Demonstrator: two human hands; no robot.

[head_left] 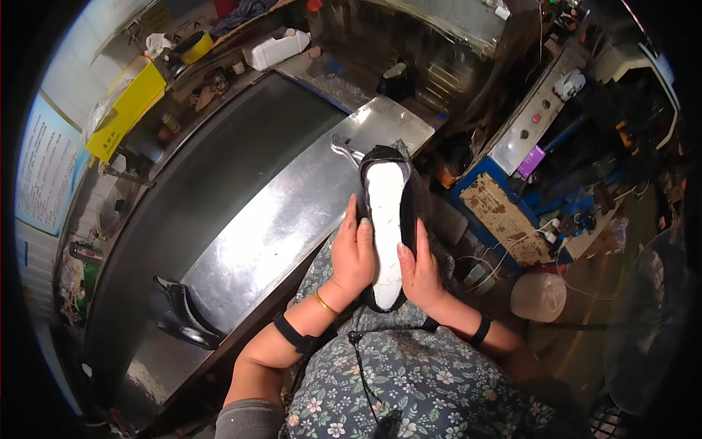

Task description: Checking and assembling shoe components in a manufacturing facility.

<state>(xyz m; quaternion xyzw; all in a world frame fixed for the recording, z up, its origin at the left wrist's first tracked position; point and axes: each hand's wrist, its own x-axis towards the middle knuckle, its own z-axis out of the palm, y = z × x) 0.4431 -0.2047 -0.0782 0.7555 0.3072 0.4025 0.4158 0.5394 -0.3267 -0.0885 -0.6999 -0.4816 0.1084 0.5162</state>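
A black shoe upper (pixel 409 212) rests over my lap with its heel end toward me, and a long white insole (pixel 386 219) faces up in its middle. Along its left side lies my left hand (pixel 353 252), the fingers pointing away from me and the thumb by the white edge. My right hand (pixel 422 273) presses on the other side, thumb on the insole. Between both palms the shoe is held. Just left of its far end, metal pincers (pixel 345 149) lie on the steel bench plate (pixel 256 212).
A second black shoe (pixel 183 314) sits at the bench's near left, beside a dark conveyor belt (pixel 219 146). Behind stand a white jug (pixel 276 49) and a yellow box (pixel 126 110). To the right are a blue-framed machine (pixel 504 219), loose cables and a pale bucket (pixel 538 297).
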